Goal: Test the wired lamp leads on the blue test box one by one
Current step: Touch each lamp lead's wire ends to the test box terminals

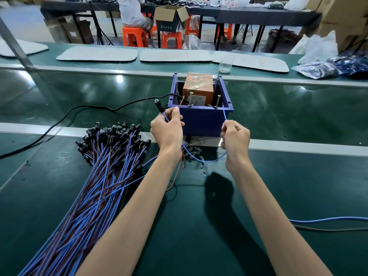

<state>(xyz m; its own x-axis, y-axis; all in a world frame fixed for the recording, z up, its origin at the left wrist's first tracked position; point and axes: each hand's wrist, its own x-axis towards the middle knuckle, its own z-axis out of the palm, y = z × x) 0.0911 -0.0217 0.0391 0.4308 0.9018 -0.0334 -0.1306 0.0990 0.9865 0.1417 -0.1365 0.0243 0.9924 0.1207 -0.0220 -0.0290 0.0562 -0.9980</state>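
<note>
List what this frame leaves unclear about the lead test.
Head view throughout.
Whether the brown wire in the left hand touches a screw on the blue test box: too small to tell.
Same doubt for the blue wire in the right hand.
Whether the lamp is lit: too small.
Label print on the orange block: too small.
Ends of the lead bundle: cut off by the bottom edge.

Bundle of lamp leads [95, 186]: tails cut off by the lower left edge | orange unit [198, 84] in blue test box [201, 120]: label print too small to read | brown wire [180, 102], blue wire [225, 114]: tips' contact with the screws [219, 96] cannot be told | seated person [132, 10]: cropped at top edge | black cable [59, 120]: runs out of frame, left
</note>
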